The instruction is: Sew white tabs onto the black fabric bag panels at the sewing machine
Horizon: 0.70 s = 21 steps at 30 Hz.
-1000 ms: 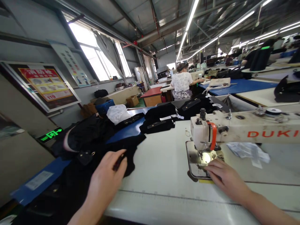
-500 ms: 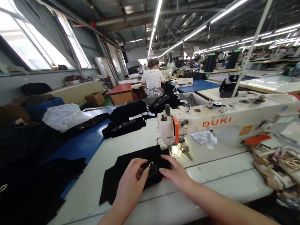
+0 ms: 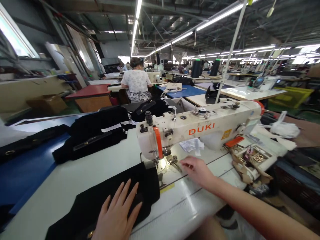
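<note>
From where I stand, the black cloth (image 3: 92, 200) lies under the left hand (image 3: 118, 211), fingers spread, its long axis slanting toward the sewing machine (image 3: 195, 128). The right hand (image 3: 196, 169), clear of the cloth, curls its fingers (pinching something? I can't tell).

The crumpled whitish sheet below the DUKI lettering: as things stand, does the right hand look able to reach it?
Probably yes: the right hand is close in front of the crumpled sheet, with nothing visible between them. The machine's arm seems to overhang it, so staying low may help.
</note>
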{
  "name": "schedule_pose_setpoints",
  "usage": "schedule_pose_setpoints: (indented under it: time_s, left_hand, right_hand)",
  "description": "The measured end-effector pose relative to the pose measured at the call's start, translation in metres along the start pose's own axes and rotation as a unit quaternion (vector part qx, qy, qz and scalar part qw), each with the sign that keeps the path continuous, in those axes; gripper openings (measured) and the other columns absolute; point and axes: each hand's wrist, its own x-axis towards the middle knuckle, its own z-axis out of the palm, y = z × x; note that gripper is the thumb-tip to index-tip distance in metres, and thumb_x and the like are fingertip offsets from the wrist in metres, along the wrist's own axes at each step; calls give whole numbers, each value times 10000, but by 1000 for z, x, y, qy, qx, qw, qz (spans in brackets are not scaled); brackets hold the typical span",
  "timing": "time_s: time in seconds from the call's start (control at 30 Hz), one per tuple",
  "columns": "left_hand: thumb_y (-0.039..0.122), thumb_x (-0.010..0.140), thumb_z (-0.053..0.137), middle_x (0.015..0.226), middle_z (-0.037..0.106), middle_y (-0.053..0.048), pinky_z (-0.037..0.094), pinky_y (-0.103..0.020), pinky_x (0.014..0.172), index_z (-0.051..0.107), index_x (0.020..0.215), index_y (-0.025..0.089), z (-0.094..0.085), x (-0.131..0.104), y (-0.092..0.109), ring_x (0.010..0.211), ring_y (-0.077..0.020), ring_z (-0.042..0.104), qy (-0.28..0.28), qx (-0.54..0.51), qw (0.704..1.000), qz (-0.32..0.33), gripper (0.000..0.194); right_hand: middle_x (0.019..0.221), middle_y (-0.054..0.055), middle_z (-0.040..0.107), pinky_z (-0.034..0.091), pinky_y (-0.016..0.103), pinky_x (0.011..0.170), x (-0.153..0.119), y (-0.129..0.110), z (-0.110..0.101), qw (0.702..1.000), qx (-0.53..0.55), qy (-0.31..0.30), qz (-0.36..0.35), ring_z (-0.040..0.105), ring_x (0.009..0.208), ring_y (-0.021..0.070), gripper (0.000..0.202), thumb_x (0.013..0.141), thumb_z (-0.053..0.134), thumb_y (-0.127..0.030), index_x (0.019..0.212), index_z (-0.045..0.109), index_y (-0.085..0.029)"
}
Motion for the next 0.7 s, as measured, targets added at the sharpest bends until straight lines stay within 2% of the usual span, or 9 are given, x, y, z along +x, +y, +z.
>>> schedule_pose_setpoints:
  time_s: [0.07,0.1,0.17,0.23,0.3,0.5,0.7]
  left_hand:
    - [423,919,338,1500,415,-83,397,-550,1018,429,1428,266,2,2,1,1370,-312,390,1,-2,1000,1,540]
    - [432,915,343,1504,409,-83,393,-552,1020,422,1431,268,4,3,1,1369,-313,391,3,-3,1000,3,547]
    - [430,912,353,1511,398,-80,384,-553,1026,411,1435,277,9,5,0,1372,-311,387,11,-2,1000,12,548]
    - [411,912,361,1511,398,-77,376,-556,1027,409,1434,288,14,6,-1,1374,-312,383,21,3,999,29,538]
    - [406,912,374,1510,401,-81,376,-556,1022,405,1435,291,19,5,-4,1371,-316,385,27,12,999,40,537]
    - [456,905,409,1495,424,-101,368,-538,1031,435,1426,265,23,2,-11,1345,-324,420,50,20,998,38,556]
    - [440,903,435,1520,385,-105,356,-510,1047,390,1453,250,19,3,-9,1343,-311,426,119,20,990,76,584]
  right_hand:
    - [932,72,681,473,294,771,3,19,-32,990,-127,57,10,621,830,184,222,861,527,-116,968,710,-182]
    - [919,73,677,467,296,762,4,27,-44,982,-178,62,30,617,822,188,193,872,539,-138,964,706,-175]
    - [911,70,666,456,285,763,6,38,-59,964,-262,29,44,607,853,195,140,885,563,-173,919,699,-167]
    - [903,68,658,444,276,775,6,42,-62,949,-312,-9,41,594,889,200,138,903,559,-184,869,691,-162]
    - [899,71,656,436,279,793,6,42,-59,942,-333,-22,40,585,906,205,177,926,529,-180,844,684,-158]
    - [951,115,653,429,316,840,6,40,-53,929,-366,-22,60,579,946,237,229,956,458,-155,877,671,-129]
    - [1011,97,650,438,285,832,6,38,-60,929,-365,-19,66,589,961,213,166,947,493,-186,974,652,-146]
